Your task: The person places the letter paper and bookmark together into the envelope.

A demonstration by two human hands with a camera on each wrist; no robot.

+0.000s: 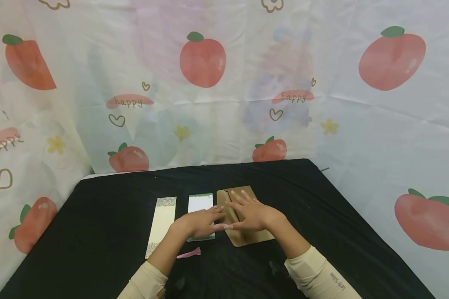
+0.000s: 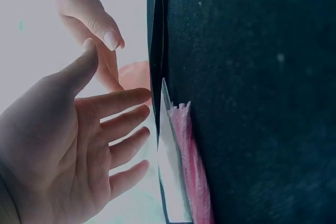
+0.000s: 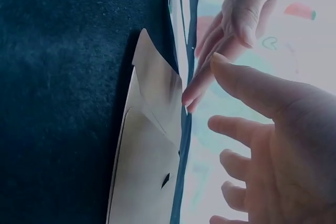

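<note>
My left hand [image 1: 200,223] is held with its fingers spread above a white card with a green patterned border [image 1: 201,202], partly covering it from the head camera. My right hand [image 1: 255,215], fingers also spread, hovers over a brown kraft paper envelope [image 1: 252,238]. The thumbs meet or nearly meet between the two. Both wrist views show the palms raised off the things below, holding nothing. Left of the card lies a long cream paper strip [image 1: 161,222] with lacy patterned ends. A pink tassel [image 2: 193,166] lies near the card's lower edge; the left forearm hides part of it in the head view.
Black cloth [image 1: 108,228] covers the table, with fabric printed with fruit and "happy" [image 1: 224,120] hanging behind and at both sides. Small dark objects, too unclear to identify, are by the forearms near the front.
</note>
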